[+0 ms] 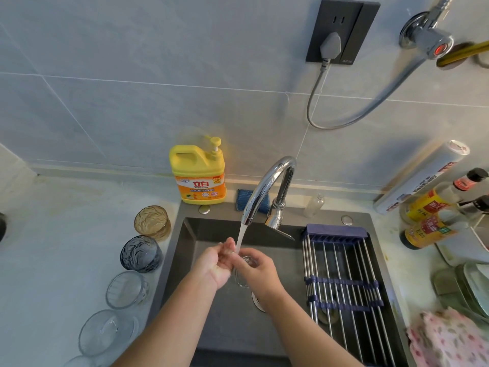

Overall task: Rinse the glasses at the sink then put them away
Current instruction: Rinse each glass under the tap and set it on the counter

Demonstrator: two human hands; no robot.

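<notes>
Both hands meet over the dark sink (190,234) under the running chrome faucet (267,186). My right hand (258,271) grips a small clear glass (242,280) from the right. My left hand (215,263) touches the glass from the left with straight fingers, in the water stream. The glass is mostly hidden between the hands. On the counter left of the sink stand an amber glass (152,222), a blue-grey glass (141,254) and two clear glasses (127,288) (108,332) in a row.
A steel roll-up drying rack (344,282) covers the sink's right half. A yellow detergent bottle (198,172) and blue sponge (242,198) sit behind the sink. Sauce bottles (434,215), stacked dishes (473,290) and a pink cloth (449,340) crowd the right counter.
</notes>
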